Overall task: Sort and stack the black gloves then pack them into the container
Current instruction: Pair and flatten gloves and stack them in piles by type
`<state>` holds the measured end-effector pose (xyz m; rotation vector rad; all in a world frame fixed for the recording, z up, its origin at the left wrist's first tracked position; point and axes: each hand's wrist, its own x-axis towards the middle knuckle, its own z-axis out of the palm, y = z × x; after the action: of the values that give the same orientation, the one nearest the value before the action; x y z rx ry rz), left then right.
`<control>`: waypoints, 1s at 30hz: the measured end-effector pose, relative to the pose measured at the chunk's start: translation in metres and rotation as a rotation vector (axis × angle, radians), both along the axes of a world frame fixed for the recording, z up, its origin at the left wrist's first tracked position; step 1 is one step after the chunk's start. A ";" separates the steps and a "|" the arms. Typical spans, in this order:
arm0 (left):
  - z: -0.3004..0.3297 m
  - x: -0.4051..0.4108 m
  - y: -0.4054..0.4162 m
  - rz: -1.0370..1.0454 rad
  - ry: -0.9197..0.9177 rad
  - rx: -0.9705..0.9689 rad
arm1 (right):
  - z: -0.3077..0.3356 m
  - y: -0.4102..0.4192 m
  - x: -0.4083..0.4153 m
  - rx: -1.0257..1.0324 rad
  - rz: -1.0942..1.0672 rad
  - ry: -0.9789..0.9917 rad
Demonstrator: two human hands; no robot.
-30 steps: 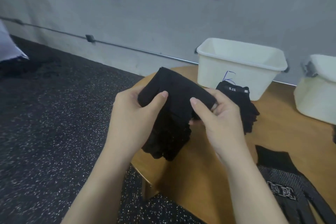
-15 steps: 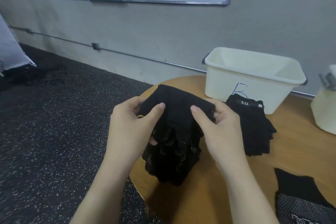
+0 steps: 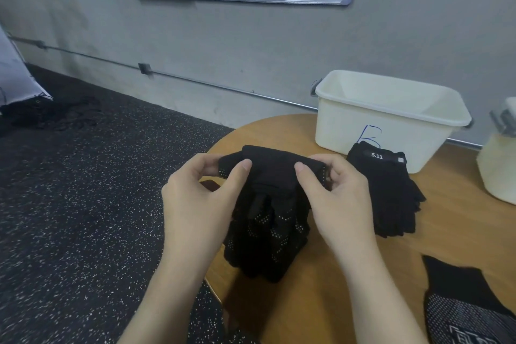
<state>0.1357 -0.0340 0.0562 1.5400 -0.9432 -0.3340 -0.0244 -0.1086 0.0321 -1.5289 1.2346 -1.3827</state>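
Note:
A bunch of black dotted gloves (image 3: pixel 268 226) hangs over the round wooden table (image 3: pixel 452 232), held at the cuff end. My left hand (image 3: pixel 201 198) pinches the left side of the cuffs between thumb and fingers. My right hand (image 3: pixel 337 198) pinches the right side the same way. The fingers of the gloves droop down to the tabletop. A stack of black gloves with a "5.11" label (image 3: pixel 388 193) lies on the table just right of my right hand. Behind that stack stands an open cream container (image 3: pixel 391 120) marked with a blue letter.
Another black patterned glove (image 3: pixel 469 313) lies at the table's front right. A second pale container (image 3: pixel 499 167) stands at the right edge. Dark speckled floor (image 3: pixel 83 204) lies left of the table's edge; a grey wall with whiteboards is behind.
Both hands have lowered the held gloves toward the table and pulled the cuffs out wider. The view has tilted up and shifted left.

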 end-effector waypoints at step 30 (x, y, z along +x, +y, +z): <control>-0.048 -0.015 -0.007 -0.290 -0.356 -0.015 | -0.013 0.027 0.019 -0.244 0.219 0.652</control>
<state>0.1206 -0.0412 0.0081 1.4756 -1.4518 -0.2596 -0.0057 -0.0813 0.0187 -2.3276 1.2350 -0.9389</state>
